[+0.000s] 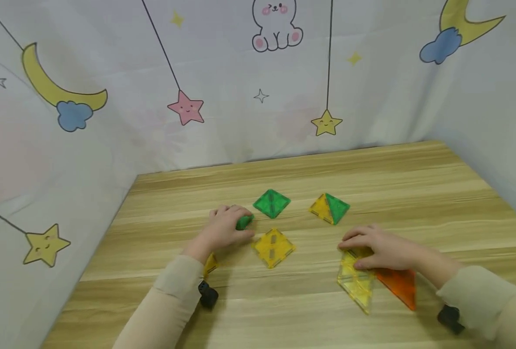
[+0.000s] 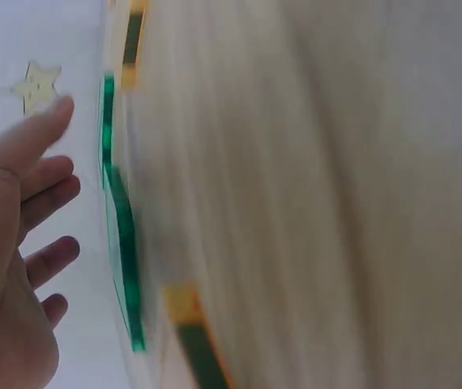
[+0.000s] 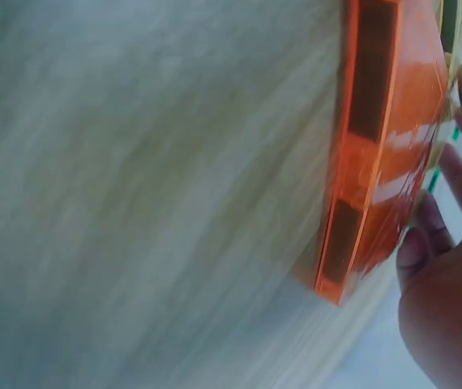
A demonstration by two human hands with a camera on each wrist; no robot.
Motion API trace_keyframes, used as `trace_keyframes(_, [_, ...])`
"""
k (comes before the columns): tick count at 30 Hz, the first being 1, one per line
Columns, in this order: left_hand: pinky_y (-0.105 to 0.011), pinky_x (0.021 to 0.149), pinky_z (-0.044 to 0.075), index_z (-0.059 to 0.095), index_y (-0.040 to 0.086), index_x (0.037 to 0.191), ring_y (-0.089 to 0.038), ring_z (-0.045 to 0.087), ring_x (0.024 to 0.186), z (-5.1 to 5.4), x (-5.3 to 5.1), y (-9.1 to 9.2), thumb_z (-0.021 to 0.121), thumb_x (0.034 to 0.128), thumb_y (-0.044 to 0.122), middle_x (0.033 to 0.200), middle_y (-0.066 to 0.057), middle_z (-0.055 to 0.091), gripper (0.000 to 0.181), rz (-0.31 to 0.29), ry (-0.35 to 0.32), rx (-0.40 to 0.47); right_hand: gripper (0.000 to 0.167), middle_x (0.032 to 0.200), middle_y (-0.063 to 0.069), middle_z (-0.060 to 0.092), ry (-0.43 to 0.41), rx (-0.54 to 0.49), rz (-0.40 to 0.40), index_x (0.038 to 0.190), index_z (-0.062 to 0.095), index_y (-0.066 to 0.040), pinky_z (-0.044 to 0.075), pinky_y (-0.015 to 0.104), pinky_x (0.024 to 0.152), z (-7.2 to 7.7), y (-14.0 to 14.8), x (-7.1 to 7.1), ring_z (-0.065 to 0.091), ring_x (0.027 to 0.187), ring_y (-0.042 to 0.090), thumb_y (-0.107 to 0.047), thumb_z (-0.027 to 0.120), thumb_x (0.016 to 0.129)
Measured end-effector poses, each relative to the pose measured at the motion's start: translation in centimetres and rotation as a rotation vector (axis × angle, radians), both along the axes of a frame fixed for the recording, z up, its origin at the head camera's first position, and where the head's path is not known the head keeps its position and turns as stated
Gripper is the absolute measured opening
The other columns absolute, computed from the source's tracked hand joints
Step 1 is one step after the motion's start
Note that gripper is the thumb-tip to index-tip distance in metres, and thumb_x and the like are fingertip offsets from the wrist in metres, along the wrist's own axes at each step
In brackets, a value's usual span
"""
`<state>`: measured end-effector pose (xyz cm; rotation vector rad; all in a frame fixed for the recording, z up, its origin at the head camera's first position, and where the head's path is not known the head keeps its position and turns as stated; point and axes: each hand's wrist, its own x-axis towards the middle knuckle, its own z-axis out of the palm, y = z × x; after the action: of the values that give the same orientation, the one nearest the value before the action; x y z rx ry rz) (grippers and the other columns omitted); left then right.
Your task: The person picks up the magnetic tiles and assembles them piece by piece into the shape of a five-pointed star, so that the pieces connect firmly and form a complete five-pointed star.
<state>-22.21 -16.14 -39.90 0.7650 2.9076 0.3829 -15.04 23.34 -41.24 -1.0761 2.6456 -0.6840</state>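
My left hand (image 1: 228, 227) is over a green magnetic tile (image 1: 244, 222), which it partly hides in the head view. In the left wrist view its fingers are loosely bent, with green tiles (image 2: 124, 259) standing apart from them. My right hand (image 1: 384, 248) reaches over yellow triangular magnetic tiles (image 1: 356, 283), thumb and fingers spread around their upper corner. An orange triangular tile (image 1: 401, 287) lies below this hand; the right wrist view shows its edge (image 3: 361, 162) close up. Whether the right fingertips touch the yellow tile is hard to tell.
Two green triangles (image 1: 272, 203) form a diamond at mid-table. To its right lies a yellow-and-green pair (image 1: 330, 208), and nearer me a yellow diamond (image 1: 273, 248). Another yellow tile (image 1: 211, 264) shows beside my left wrist. A printed curtain (image 1: 240, 135) borders the wooden table (image 1: 301, 315).
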Motion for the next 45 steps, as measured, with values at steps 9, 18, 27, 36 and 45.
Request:
trace_keyframes(9, [-0.053,0.094,0.026,0.058,0.024,0.125,-0.03,0.04,0.12,-0.3,1.3,1.8,0.069,0.0786,0.051,0.132,0.006,0.051,0.055,-0.189,-0.038,-0.092,0.048,0.125,-0.002,0.052,0.064,0.038,0.013,0.124,0.062,-0.023,0.04,0.052,0.086,0.2,2.2,0.8,0.042,0.113,0.03,-0.05,0.063,0.084])
trace_keyframes(18, [-0.06,0.098,0.019,0.062,0.024,0.121,-0.031,0.04,0.12,0.2,1.2,0.4,0.072,0.0799,0.042,0.132,0.003,0.052,0.046,-0.154,-0.084,-0.083,0.047,0.127,-0.003,0.052,0.094,0.022,0.0,0.127,0.061,-0.026,0.037,0.052,0.087,-0.2,-0.3,0.8,0.042,0.114,0.03,-0.049,0.063,0.086])
trace_keyframes(27, [-0.055,0.098,0.021,0.061,0.025,0.121,-0.029,0.041,0.117,0.8,1.4,-0.6,0.075,0.0788,0.039,0.131,0.005,0.053,0.047,-0.122,-0.11,-0.123,0.047,0.127,-0.003,0.052,0.104,0.039,0.032,0.127,0.061,-0.024,0.037,0.047,0.088,-0.4,-3.6,-0.6,0.043,0.112,0.026,-0.043,0.067,0.085])
trace_keyframes(36, [-0.056,0.099,0.02,0.057,0.023,0.128,-0.03,0.037,0.123,1.6,1.8,1.1,0.073,0.0775,0.047,0.134,0.004,0.049,0.058,-0.174,-0.115,-0.062,0.046,0.128,-0.004,0.052,0.074,0.039,0.032,0.127,0.06,-0.025,0.037,0.042,0.086,-0.3,-5.7,-1.2,0.041,0.108,0.022,-0.04,0.068,0.085])
trace_keyframes(45, [-0.052,0.1,0.022,0.046,0.021,0.136,-0.025,0.036,0.122,1.2,3.3,5.1,0.074,0.0732,0.054,0.142,0.0,0.04,0.077,-0.339,-0.119,-0.055,0.053,0.131,0.005,0.049,0.035,-0.02,-0.008,0.129,0.058,-0.016,0.036,0.053,0.093,-0.1,-4.7,-1.0,0.039,0.119,0.032,-0.045,0.066,0.085])
